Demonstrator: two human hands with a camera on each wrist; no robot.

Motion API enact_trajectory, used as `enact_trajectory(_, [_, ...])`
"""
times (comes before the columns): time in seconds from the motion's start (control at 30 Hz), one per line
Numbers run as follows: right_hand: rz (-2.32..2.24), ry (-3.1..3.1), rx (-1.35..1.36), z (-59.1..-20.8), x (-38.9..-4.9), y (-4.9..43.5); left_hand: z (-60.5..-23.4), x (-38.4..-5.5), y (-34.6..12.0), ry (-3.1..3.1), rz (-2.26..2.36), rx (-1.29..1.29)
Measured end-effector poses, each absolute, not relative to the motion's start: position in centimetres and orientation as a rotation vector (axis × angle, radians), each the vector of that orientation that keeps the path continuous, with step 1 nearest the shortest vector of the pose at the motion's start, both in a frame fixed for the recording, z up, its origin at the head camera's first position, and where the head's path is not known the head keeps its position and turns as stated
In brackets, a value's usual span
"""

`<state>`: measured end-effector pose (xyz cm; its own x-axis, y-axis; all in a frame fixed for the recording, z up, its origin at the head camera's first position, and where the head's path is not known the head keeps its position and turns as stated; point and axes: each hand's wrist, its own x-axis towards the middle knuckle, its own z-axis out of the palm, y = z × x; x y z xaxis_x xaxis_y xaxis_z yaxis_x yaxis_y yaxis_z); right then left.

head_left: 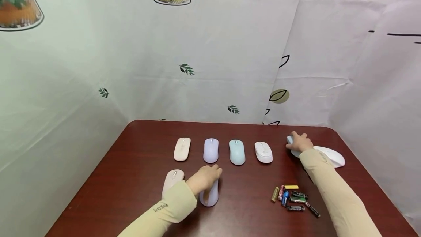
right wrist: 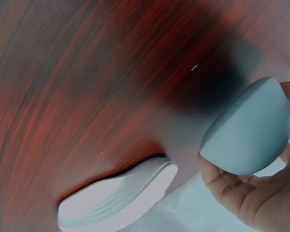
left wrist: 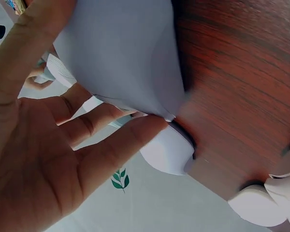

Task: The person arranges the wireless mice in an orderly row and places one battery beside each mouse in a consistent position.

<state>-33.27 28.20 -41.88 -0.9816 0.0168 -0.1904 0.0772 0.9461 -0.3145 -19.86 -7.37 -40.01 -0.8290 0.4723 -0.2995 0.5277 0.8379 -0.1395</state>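
Note:
My left hand [head_left: 203, 179] grips a light purple mouse [head_left: 211, 197] in the near row, thumb on one side and fingertips along the other. In the left wrist view that purple mouse [left wrist: 121, 48] fills the upper middle. At the back right of the table, my right hand [head_left: 300, 143] holds a light blue mouse [head_left: 289, 139]. The right wrist view shows the blue mouse [right wrist: 251, 128] between thumb and fingers, with a dark shadow beside it on the wood. A white contoured mouse [right wrist: 116, 198] lies near it. Whether either held mouse touches the table I cannot tell.
A back row holds a cream mouse [head_left: 182, 149], another purple mouse [head_left: 211, 150], another blue mouse [head_left: 237, 152] and a white mouse [head_left: 263, 152]. A pale pink mouse [head_left: 172, 181] lies left of my left hand. Several loose batteries [head_left: 297, 199] lie before my right forearm.

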Motion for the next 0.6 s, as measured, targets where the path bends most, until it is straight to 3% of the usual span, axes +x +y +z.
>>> enact_trajectory(0.6, [-0.723,2.999,-0.008,-40.1,-32.0,25.7,-39.9,-19.7,-7.2,2.755,-0.342,0.731])
